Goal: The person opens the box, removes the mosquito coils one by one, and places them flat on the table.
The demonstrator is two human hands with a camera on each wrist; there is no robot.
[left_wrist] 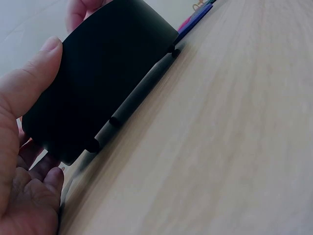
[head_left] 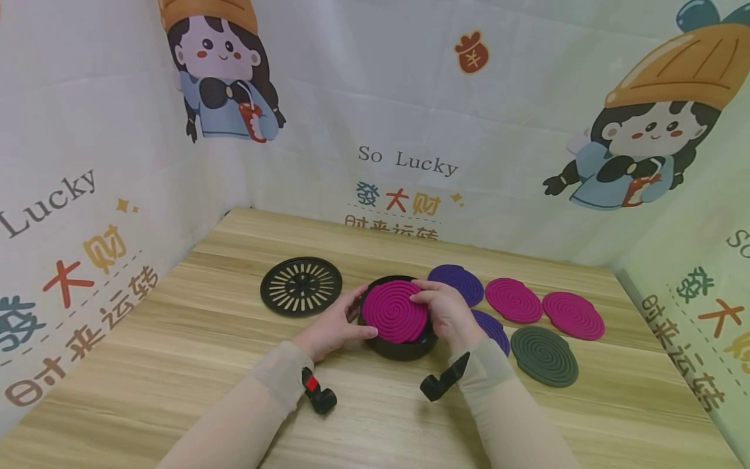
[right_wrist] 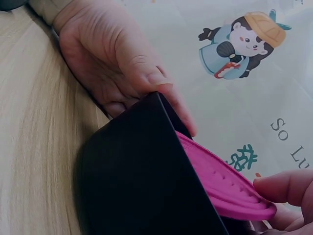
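A round black container [head_left: 404, 350] stands on the table with its open top facing up. My left hand [head_left: 331, 329] grips it from the left, the thumb at the rim and the fingers round the far side. A magenta mosquito coil [head_left: 395, 311] sits tilted in the mouth, part of it above the rim. By its right edge my right hand [head_left: 448, 312] pinches the coil between thumb and fingers. The right wrist view shows the coil's [right_wrist: 230, 183] lower part hidden behind the container wall [right_wrist: 142, 176].
Left of the container lies a black slotted lid [head_left: 301, 285]. To the right are two purple coils [head_left: 456, 284], two more magenta coils [head_left: 513, 299] and a grey-green coil [head_left: 543, 355], flat on the wooden table [head_left: 193, 312]. Printed cloth [head_left: 328, 98] surrounds the table's back and sides.
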